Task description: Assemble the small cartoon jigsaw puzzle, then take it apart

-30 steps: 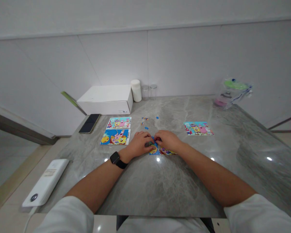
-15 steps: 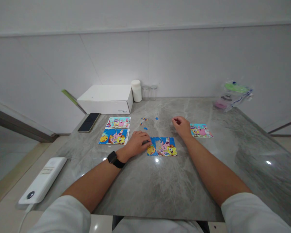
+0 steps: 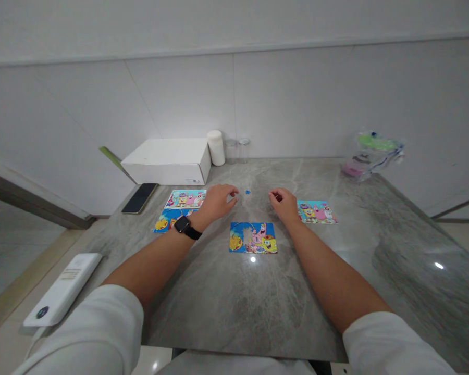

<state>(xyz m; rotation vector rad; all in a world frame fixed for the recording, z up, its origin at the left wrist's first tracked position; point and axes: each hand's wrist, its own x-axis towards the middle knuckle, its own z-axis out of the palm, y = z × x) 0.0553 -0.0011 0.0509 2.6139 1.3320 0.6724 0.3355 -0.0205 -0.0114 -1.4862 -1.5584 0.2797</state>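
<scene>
Jigsaw (image 3: 261, 239) with a gap lies on the counter (image 3: 273, 302) before two hands

The jigsaw, a mostly joined cartoon picture, lies flat, with counter showing through a hole left of its middle. Neither of the hands touches it. The left hand (image 3: 220, 200) is beyond the jigsaw and to its left, loosely open, with a small space between thumb and forefinger; whatever lies beneath it is hidden. The right hand (image 3: 284, 204) is beyond the jigsaw to its right, fingers curled in toward the thumb; whether it pinches a piece, I cannot tell. A loose blue piece (image 3: 247, 192) sits beyond the jigsaw, between the hands and apart from both.

Left of the jigsaw are two picture cards, the nearer card (image 3: 163, 222) partly covered by the watch (image 3: 182, 224) and wrist, the farther card (image 3: 184, 198) just beyond. To its right is another cartoon picture (image 3: 318, 212), close to the right hand. Far beyond the jigsaw stand a white box (image 3: 168, 156), a white cylinder (image 3: 216, 149) and two clear jars (image 3: 243, 151); a plastic bag (image 3: 371, 156) lies beyond it, far right.
</scene>
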